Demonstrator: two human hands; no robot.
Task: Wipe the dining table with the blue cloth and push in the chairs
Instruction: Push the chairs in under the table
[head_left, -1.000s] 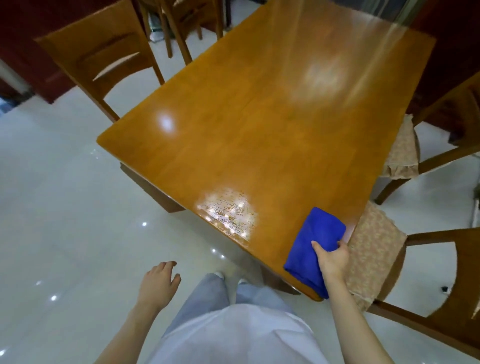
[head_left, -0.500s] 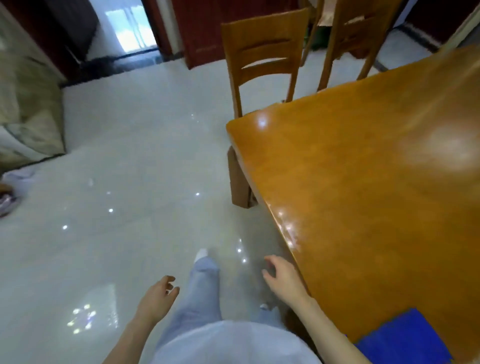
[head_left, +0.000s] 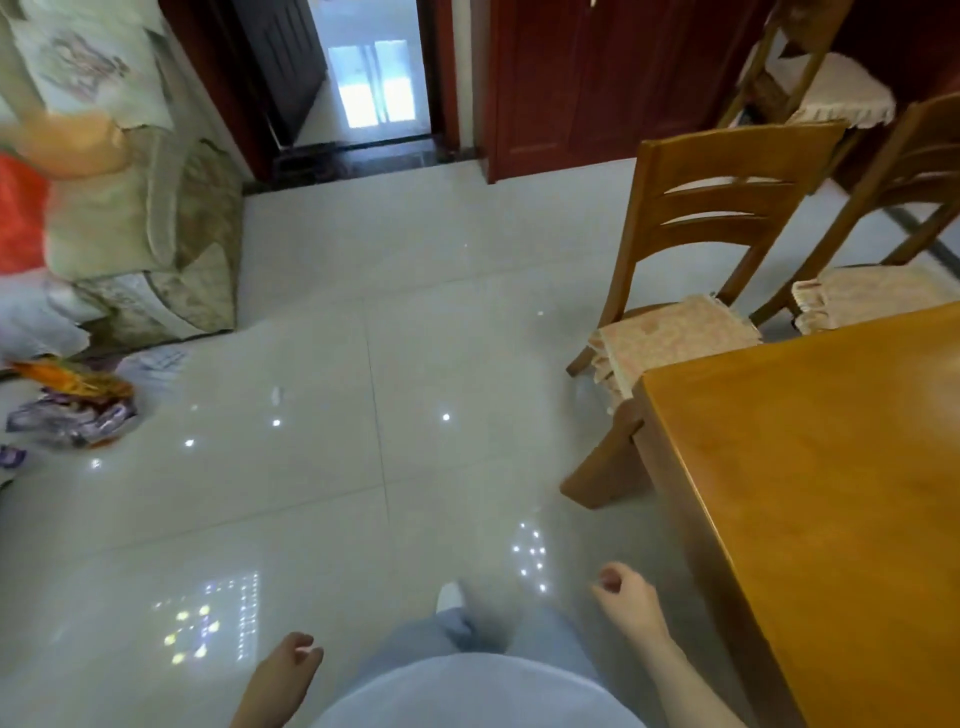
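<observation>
The orange-brown wooden dining table (head_left: 841, 483) fills the right side of the view, its corner pointing left. A wooden chair (head_left: 696, 244) with a beige cushion stands at the table's far end, its seat out from under the top. A second chair (head_left: 893, 218) stands to its right. The blue cloth is out of view. My left hand (head_left: 283, 675) hangs low at the bottom, fingers loosely curled, holding nothing. My right hand (head_left: 628, 600) hangs beside the table's near edge, loosely curled and empty.
Glossy white tile floor (head_left: 363, 415) spreads to the left. A covered sofa (head_left: 156, 228) stands at far left with bags (head_left: 72, 405) on the floor beside it. A dark red door (head_left: 561, 83) and an open doorway (head_left: 374, 78) lie ahead. A third chair (head_left: 821, 78) stands at the back.
My right hand let go of the blue cloth on the table and now hangs free. The view has swung left, away from the table top, toward the chairs at its end.
</observation>
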